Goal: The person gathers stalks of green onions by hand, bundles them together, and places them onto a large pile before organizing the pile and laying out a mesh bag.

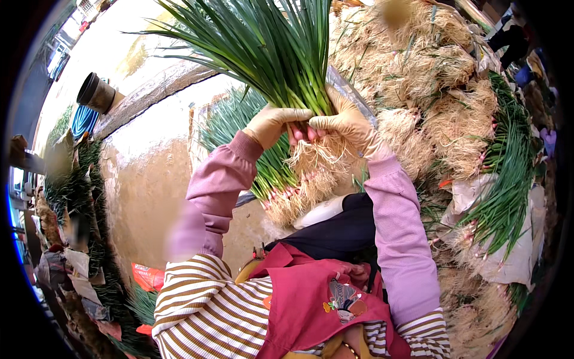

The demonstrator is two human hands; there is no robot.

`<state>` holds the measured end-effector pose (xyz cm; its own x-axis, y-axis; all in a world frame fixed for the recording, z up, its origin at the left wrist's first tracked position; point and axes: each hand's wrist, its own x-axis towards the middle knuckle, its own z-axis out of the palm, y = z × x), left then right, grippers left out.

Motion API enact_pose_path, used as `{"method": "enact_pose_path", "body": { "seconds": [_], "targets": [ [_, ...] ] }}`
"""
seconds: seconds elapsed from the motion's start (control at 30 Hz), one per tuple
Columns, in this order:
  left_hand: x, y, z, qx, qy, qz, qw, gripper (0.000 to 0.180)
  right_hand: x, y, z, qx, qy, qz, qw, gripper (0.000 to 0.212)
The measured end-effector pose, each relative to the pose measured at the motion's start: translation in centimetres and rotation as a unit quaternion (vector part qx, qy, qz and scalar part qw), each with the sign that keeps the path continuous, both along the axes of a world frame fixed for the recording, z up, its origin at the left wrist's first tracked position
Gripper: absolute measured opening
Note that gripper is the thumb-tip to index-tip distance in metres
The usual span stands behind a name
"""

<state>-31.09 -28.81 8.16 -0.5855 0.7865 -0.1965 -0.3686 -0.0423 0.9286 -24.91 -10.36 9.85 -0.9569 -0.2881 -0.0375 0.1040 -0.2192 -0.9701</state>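
Outdoors, on a tan concrete ground [143, 179] with a raised kerb, we sit among heaps of pulled green onions. A large pile of rooty bundles [430, 78] fills the upper right; more bundles [502, 197] lie on paper at the right edge, and a dark pot [95, 93] stands on the kerb at upper left.

We hold one bunch of green onions [281, 54] up in front of us, leaves fanning upward, pale root tuft [317, 161] hanging below. Our left hand [272, 122] and right hand [344, 122], both in tan gloves, are clenched around the bunch at its neck, where the stalks turn pinkish-white just above the roots. A second bunch [269, 173] lies beneath, across our lap.

Handling, as we judge it: light for its bulk, top-heavy with leaf. The leaves are soft, hollow, easily creased or snapped, so no grip there. The neck is the firmest part and the stalks pack tightly there; that is the place to hold. Loose stalks may slide out if the clasp slackens. Roots look wiry, dry and probably shed soil.
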Motion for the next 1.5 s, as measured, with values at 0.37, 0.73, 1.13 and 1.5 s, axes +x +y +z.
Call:
{"method": "enact_pose_path", "body": {
  "seconds": [0.37,0.73,1.13,1.5],
  "targets": [
    [7.9,-1.4,-31.5,0.115,-0.542,0.308,0.774,0.034,1.2,-0.8,-31.0,0.289,-0.186,-0.160,0.925,0.051],
    [10.8,-4.9,-27.6,-0.164,-0.222,0.552,0.787,0.038,0.3,-2.1,-29.6,0.486,-0.112,-0.101,0.861,0.083],
    [-0.1,-3.3,-22.7,-0.268,0.458,0.223,0.817,0.049,-4.5,0.3,-31.4,0.401,-0.184,-0.066,0.895,0.054],
    [-4.3,-1.6,-28.9,-0.378,0.544,-0.075,0.746,0.046,-4.4,0.5,-29.5,0.509,-0.072,-0.070,0.855,0.048]
  ]
}}
